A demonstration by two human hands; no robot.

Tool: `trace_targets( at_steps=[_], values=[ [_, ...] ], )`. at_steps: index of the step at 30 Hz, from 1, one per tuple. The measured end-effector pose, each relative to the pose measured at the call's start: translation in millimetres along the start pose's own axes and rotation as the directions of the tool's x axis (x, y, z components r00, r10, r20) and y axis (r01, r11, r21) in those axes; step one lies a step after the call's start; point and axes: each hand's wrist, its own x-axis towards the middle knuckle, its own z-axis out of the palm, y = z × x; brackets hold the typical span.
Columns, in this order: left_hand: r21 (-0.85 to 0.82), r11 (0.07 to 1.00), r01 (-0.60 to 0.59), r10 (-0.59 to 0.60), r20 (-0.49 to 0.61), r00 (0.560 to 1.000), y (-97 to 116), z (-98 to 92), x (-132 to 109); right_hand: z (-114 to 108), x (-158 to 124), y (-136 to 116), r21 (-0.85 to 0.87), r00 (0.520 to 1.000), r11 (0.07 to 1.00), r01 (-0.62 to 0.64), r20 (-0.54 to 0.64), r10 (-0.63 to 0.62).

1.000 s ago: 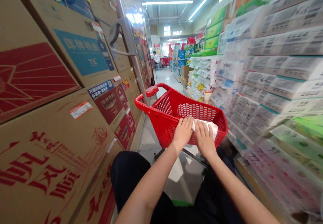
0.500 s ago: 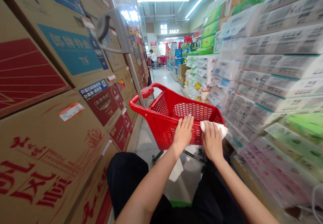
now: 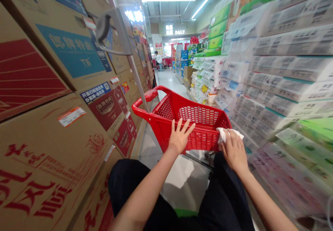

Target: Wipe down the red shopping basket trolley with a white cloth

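Observation:
A red plastic shopping cart (image 3: 201, 140) stands side-on before my knees, its handle end to the left. Fingers spread, my left hand (image 3: 179, 137) lies against the cart's near side wall just under the rim. My right hand (image 3: 234, 149) is closed on a white cloth (image 3: 238, 133) at the cart's right front corner. Part of the cloth is hidden under my fingers, and its edge sticks out past them. Inside the basket, the visible part shows only red lattice walls.
Stacked cardboard cartons (image 3: 41, 147) rise close on my left, with a grey-handled metal pole (image 3: 135, 71) beside them. Wrapped tissue packs (image 3: 283, 67) are piled high on my right. Farther down the aisle (image 3: 166, 80) a person (image 3: 158, 59) sits on a stool.
My right hand has moved right with the cloth, toward the cart's corner. My left hand has shifted slightly left, and its fingers have spread apart. The cart stays nearly where it was.

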Motion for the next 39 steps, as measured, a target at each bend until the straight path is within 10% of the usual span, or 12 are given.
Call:
trace_targets(
  at_steps=[11,22,33,39],
  values=[
    [0.032,0.998,0.048,-0.048,-0.025,0.999,15.3,3.2,8.4,30.9,36.9,-98.0,0.019,0.994,0.996,0.089,0.068,-0.090],
    [0.033,0.999,0.035,-0.034,-0.021,0.999,19.1,-3.7,-0.6,12.2,8.0,-11.5,-0.107,0.998,0.993,-0.042,0.032,0.046],
    [0.058,0.997,0.041,-0.040,-0.018,0.999,20.5,-5.5,-5.3,31.4,42.2,-101.4,0.022,0.992,0.995,0.097,0.080,-0.098],
    [0.068,0.998,0.019,-0.017,-0.025,1.000,15.8,-7.4,-10.3,15.8,26.2,-53.5,0.019,0.980,0.986,0.166,0.106,-0.167]
  ],
)
